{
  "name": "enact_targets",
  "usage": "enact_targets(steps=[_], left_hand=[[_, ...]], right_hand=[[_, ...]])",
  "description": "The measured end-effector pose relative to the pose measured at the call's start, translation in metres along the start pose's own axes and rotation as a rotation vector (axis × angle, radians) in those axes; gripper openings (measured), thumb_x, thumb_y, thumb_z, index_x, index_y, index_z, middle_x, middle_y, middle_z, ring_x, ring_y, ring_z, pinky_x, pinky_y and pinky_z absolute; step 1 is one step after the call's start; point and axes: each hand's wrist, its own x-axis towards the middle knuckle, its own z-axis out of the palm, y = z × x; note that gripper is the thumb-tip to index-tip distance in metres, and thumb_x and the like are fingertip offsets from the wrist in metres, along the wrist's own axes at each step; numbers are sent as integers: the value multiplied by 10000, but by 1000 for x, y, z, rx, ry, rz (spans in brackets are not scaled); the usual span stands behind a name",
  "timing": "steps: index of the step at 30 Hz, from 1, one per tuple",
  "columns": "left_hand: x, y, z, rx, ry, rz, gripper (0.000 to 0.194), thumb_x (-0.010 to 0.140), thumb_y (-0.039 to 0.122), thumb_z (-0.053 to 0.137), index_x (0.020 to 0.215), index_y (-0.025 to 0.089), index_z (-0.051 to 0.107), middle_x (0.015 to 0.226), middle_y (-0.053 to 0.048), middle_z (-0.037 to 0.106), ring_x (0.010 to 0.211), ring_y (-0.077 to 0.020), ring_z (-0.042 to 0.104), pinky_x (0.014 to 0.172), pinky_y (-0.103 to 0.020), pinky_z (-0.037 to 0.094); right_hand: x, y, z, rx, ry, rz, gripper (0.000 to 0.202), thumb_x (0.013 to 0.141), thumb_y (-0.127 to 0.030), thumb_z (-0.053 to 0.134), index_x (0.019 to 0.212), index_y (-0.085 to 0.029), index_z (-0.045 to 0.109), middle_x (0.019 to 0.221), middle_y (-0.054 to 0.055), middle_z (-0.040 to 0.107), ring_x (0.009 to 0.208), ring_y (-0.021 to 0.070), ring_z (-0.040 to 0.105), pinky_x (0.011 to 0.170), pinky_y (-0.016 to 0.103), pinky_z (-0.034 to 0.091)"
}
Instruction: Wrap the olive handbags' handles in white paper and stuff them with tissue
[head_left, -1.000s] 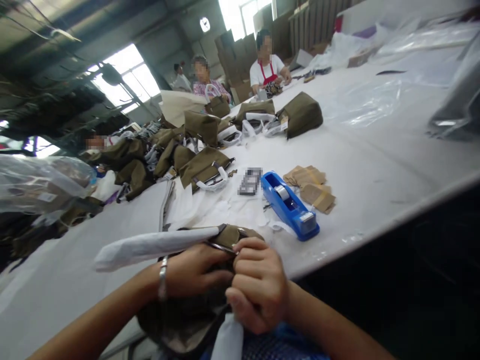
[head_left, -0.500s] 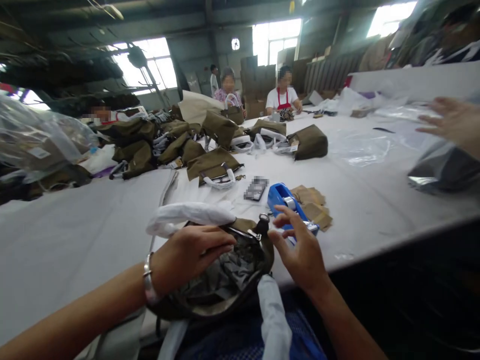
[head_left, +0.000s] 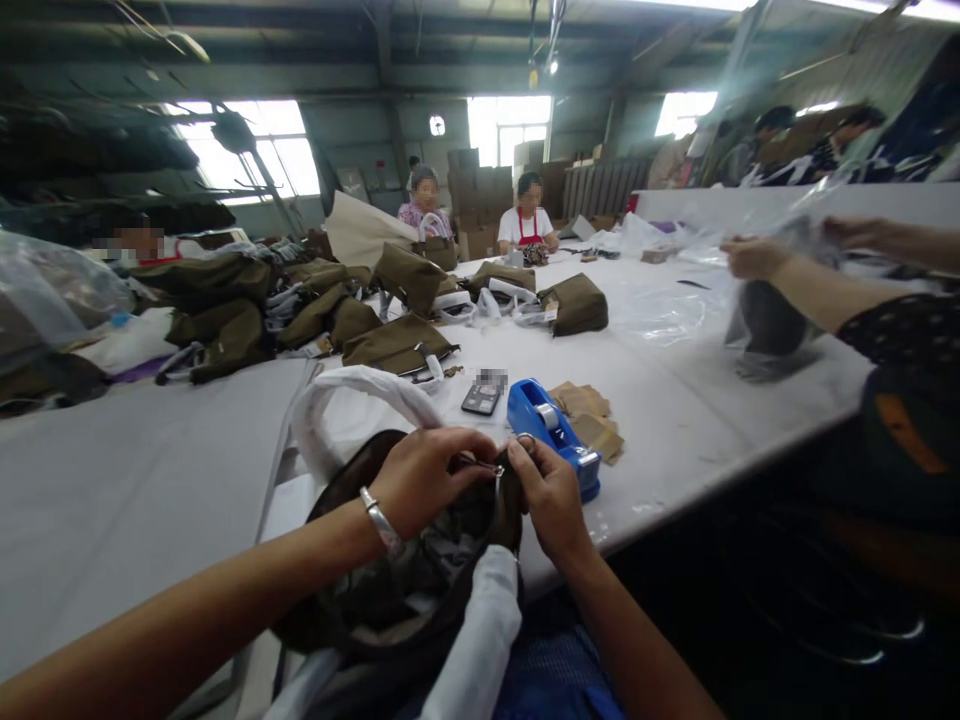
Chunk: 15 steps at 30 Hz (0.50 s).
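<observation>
Under left hand [head_left: 427, 482], bag [head_left: 431, 565] mouth upward, long axis diagonal

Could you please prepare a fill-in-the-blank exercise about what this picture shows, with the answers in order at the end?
The right hand is at the edge of an open bag whose handles have ____ wrapping. The silver bracelet is on the wearer's own ____ wrist. The tape dispenser on the table is coloured ____. Across the table, the person in the white shirt wears a ____ apron.

Missing words: white; left; blue; red.
</observation>
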Motion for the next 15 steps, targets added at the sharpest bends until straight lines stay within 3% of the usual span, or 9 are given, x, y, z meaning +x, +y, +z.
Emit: enact_targets(steps=[5,8,10,12,15], left_hand=[[-7,0,0,219,44,301,166,995,235,588,1037,257,748,971,2,780,778,-133,722,606,-211,469],[-12,3,-7,477,85,552,262,1022,150,460,1021,195,718,926,-29,765,754,-164,698,573,-251,464],[-19,0,-13,578,92,644,291,1021,126,422,979,163,708,855,-47,743,725,-184,672,578,-277,471],[-30,-11,-21,535,45,608,293,1029,152,417,992,167,707,847,-47,734,736,-180,664,617,-272,492],[-54,-36,-35,346,2,404,277,1031,240,447,1035,226,724,895,-12,744,754,-152,659,684,-236,516]], right_hand=[[5,-7,-2,-17,-93,-29,337,943,-523,609,920,-191,667,742,4,640,623,149,562,522,241,420],[7,-10,-1,-54,-49,-81,329,961,-495,591,929,-186,700,780,18,667,683,162,597,588,253,449],[8,-10,-1,-84,-8,-96,334,966,-489,579,959,-185,717,768,20,670,665,165,589,591,264,441],[10,-8,-2,-112,31,-90,344,970,-491,567,966,-186,726,770,25,677,669,174,590,600,275,440],[16,-5,-8,-174,91,-85,349,973,-488,555,967,-190,736,845,39,712,777,202,629,700,302,467]])
